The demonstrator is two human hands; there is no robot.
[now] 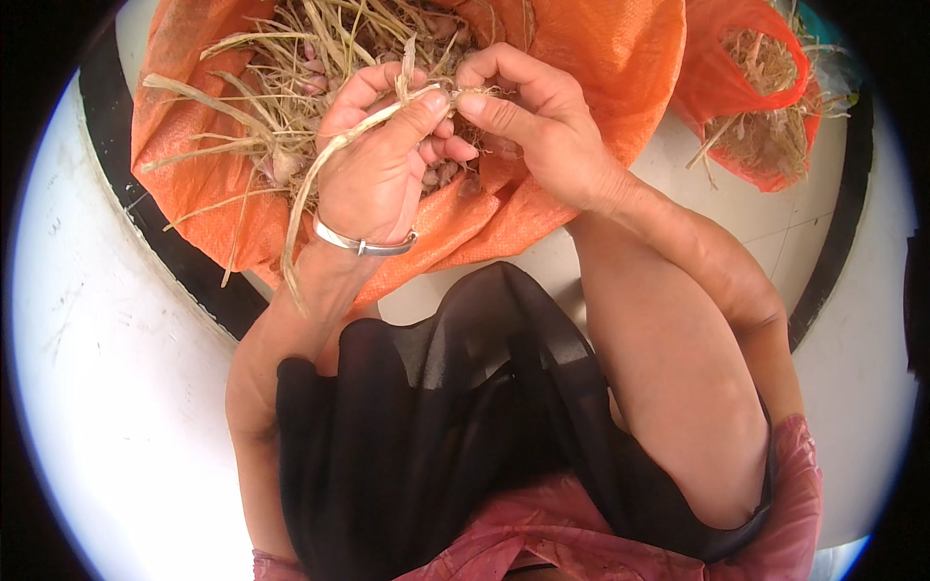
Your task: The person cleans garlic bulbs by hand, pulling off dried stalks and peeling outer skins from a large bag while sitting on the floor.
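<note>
My left hand (378,156), with a silver bangle (367,247) at the wrist, pinches a dried garlic stalk (327,152) between thumb and fingers. The pale stalk trails down across the palm and past the wrist. At its root end, the thumb and forefinger of my right hand (541,116) close on stringy roots (490,92). Whatever bulb sits between the fingertips is mostly hidden. Both hands are over an open orange woven sack (603,51) of dried garlic, where purplish bulbs (312,78) and long dry stalks (240,109) show.
A red plastic bag (697,80) filled with dry roots and stalk trimmings (763,138) stands on the tiled floor (755,225) at the upper right. Several stalks overhang the sack's left rim. White walls with a dark base strip (174,254) rise on both sides.
</note>
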